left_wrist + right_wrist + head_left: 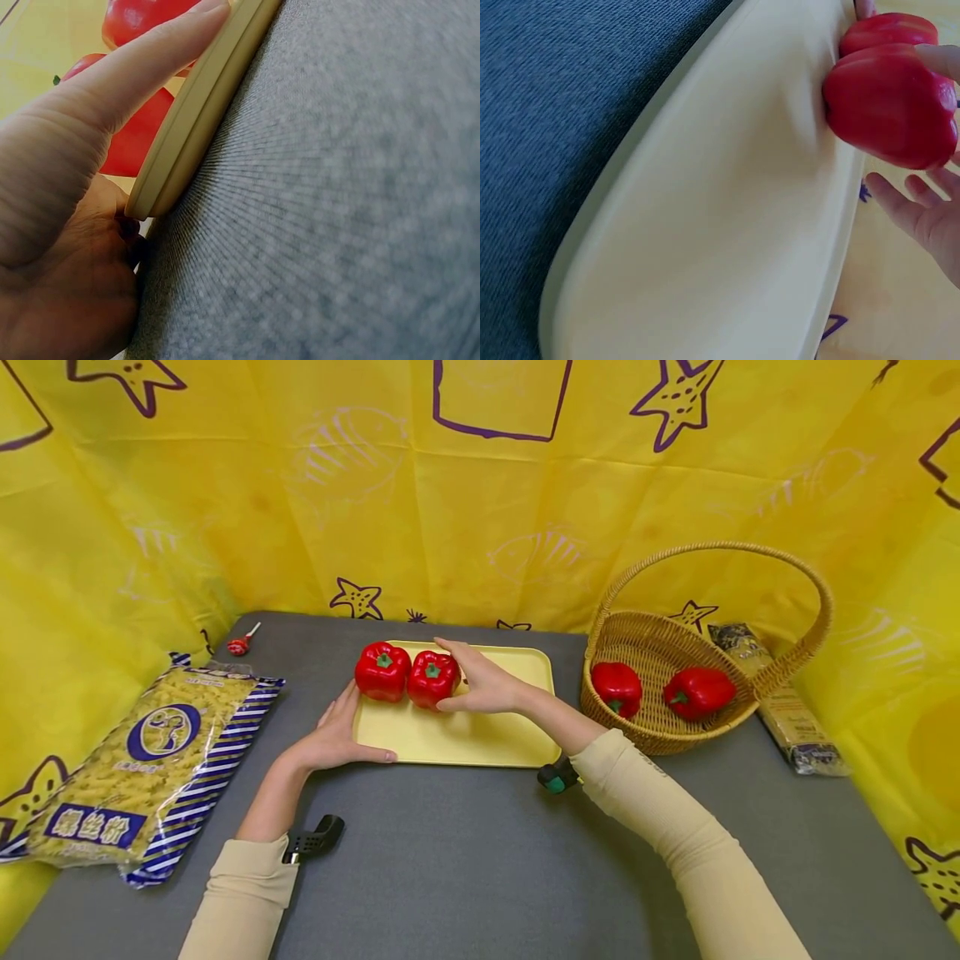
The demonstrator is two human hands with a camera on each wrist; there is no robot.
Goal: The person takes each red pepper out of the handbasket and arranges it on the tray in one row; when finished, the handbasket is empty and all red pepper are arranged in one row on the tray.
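Two red bell peppers sit side by side at the upper left of a pale yellow tray (457, 742). My right hand (483, 683) holds the right-hand bell pepper (428, 680) between thumb and fingers; some fingertips stand spread beyond it in the right wrist view. The other bell pepper (381, 672) lies nearest the tray's left rim. My left hand (333, 735) rests at the tray's near left corner, thumb straight along the front rim and fingers extended along the left side. Two more bell peppers (617, 688) (699, 692) lie in a wicker basket (652, 743).
A large bag of spiral pasta (157, 735) lies at the left, with a red lollipop (238, 646) behind it. Right of the basket, whose tall handle (720, 548) arches upward, lies a long pasta packet (795, 718). A yellow patterned cloth (465, 527) hangs behind the grey table (450, 860).
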